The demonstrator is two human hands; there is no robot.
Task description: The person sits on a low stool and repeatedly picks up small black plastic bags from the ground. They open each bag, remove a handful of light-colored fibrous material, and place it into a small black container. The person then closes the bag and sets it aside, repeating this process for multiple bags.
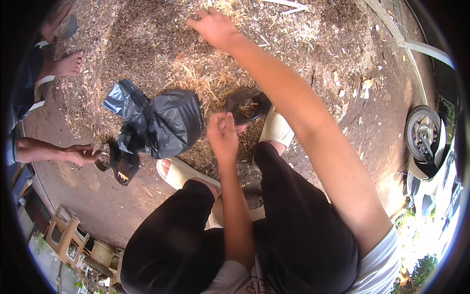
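My left hand [224, 134] pinches the near rim of a small black plastic bag [253, 117], whose mouth gapes upward. Some straw-coloured shreds show inside it. Farther out, my right hand [214, 27] reaches over the loose brown mulch [154, 40] with thumb and fingers apart, and nothing shows in it. Its palm side is hidden from me. Left of my left hand lies a pile of folded black plastic bags [176, 121], with a shinier flat bunch [126, 97] next to it.
At the left a co-worker's hand [82, 154] is beside another black bag [126, 167]. That person's bare foot [69, 64] rests at the mulch edge. A motorbike wheel [422, 134] stands right, plastic chairs [64, 235] lower left, and white strips [284, 4] lie at the top.
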